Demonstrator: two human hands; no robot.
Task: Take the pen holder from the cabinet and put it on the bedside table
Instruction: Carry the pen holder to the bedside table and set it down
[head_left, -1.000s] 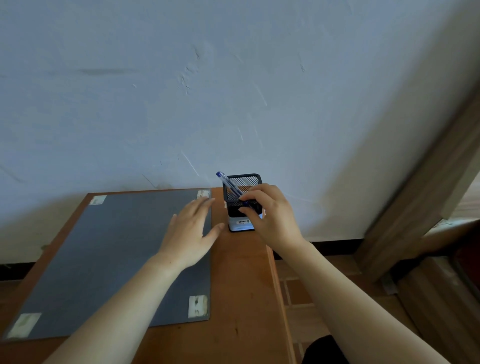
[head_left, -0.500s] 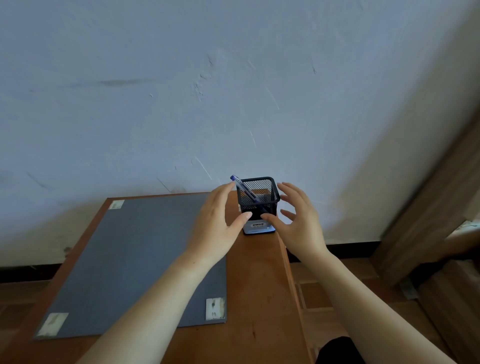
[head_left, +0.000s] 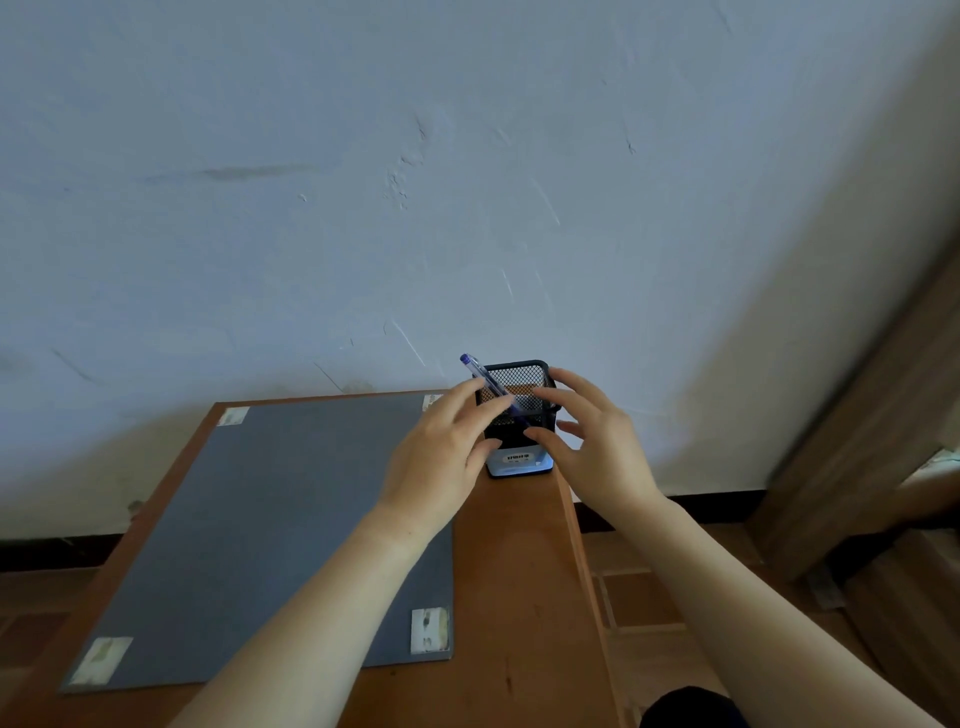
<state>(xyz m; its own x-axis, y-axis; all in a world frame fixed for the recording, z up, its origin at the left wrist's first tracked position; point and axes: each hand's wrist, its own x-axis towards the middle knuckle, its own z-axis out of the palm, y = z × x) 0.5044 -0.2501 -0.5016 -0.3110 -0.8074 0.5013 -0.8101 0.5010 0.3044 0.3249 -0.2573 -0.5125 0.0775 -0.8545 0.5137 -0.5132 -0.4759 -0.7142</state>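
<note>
**Pen holder stands on the table, hands open on both sides**

The pen holder (head_left: 515, 439), a black mesh cup with a pale label band at its foot, stands upright on the wooden table (head_left: 519, 571), at the far right corner, close to the wall (head_left: 363, 208) and just beside the right edge. I take this table for the bedside table, so the placing step looks nearly complete.

The left hand (head_left: 441, 457) is at the holder's left side and the right hand (head_left: 597, 447) at its right side. On both hands the fingers are spread and loose, not curled around the mesh. The thumbs come near the front face, but I cannot tell if they touch it.

Inside the holder there is one blue pen (head_left: 480, 371). It leans to the left, and its top end sticks out over the rim, above the left fingers. I see nothing else in the cup, although the mesh and the hands hide its lower part.

The next move, in my judgement, calls for drawing both hands back without catching the leaning pen, because the holder is light and stands so near the edge. A grey mat (head_left: 270, 519) with taped corners covers the left part of the table.
</note>
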